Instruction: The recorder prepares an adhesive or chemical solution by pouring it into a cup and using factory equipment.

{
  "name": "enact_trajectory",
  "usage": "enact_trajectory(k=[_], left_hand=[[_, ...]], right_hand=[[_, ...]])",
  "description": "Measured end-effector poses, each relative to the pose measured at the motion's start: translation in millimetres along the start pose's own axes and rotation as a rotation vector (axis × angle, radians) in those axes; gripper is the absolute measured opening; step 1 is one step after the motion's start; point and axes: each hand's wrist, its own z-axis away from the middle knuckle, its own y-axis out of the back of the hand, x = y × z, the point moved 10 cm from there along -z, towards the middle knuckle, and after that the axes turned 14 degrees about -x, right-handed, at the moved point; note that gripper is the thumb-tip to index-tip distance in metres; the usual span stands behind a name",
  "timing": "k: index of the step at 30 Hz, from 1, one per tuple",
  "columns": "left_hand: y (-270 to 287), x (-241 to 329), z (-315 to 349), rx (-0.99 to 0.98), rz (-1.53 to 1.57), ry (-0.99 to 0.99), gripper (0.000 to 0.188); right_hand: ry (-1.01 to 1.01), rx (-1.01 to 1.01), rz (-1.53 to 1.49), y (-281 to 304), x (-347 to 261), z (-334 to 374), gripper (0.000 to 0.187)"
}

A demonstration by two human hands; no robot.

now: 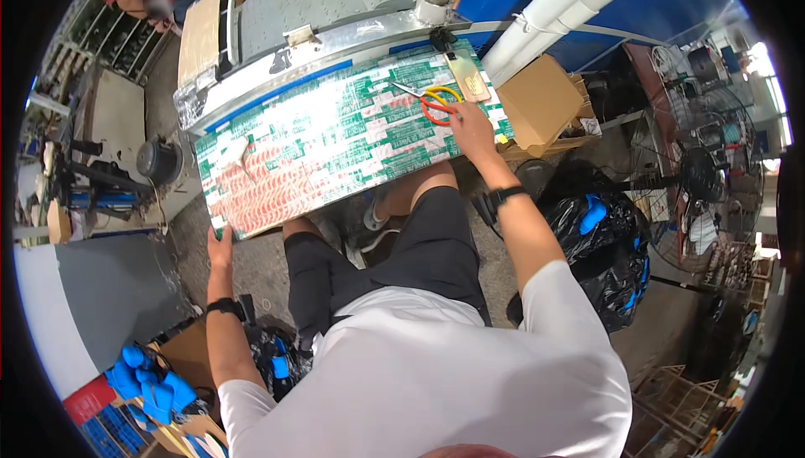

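I sit at a work table (352,39) covered by a green, white and red printed sheet (319,144). My right hand (471,129) rests on the sheet's right part, fingers touching the red handle of a pair of scissors (432,102) with red and yellow handles. At the table's near left corner, my left hand (220,250) lies against the sheet's edge, fingers apart. A tan tag (466,79) lies just beyond the scissors.
A cardboard box (541,102) stands right of the table. Black bags with blue pieces (604,240) lie on the floor at my right. Blue pieces (142,378) fill a crate at lower left. White pipes (570,1) run at upper right, and a fan (696,177) stands far right.
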Motion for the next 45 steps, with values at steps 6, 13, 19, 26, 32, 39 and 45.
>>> enact_trajectory(k=[6, 13, 19, 26, 32, 39, 45], left_hand=[[-7, -112, 41, 0.024, 0.066, -0.088, 0.058], [-126, -290, 176, -0.445, -0.287, -0.113, 0.024], [-178, -305, 211, -0.455, 0.06, 0.218, 0.027], [-164, -318, 242, -0.311, 0.698, 0.579, 0.032], [-153, -253, 201, -0.287, 0.651, 0.56, 0.04], [-167, -281, 186, -0.414, 0.593, 0.606, 0.042], [-167, -281, 182, -0.456, 0.674, 0.562, 0.039]], right_hand=[[-0.022, -0.032, 0.347, -37, 0, -30, 0.033], [-0.273, -0.301, 0.322, -57, 13, -39, 0.043], [-0.264, -0.289, -0.059, -48, 47, -29, 0.042], [-0.411, -0.492, -0.892, -4, -32, 6, 0.05], [-0.466, -0.239, -1.349, 107, -19, 46, 0.063], [-0.47, 0.231, -0.98, 252, 22, 27, 0.05], [-0.465, 0.415, -1.036, 320, 70, -10, 0.039]])
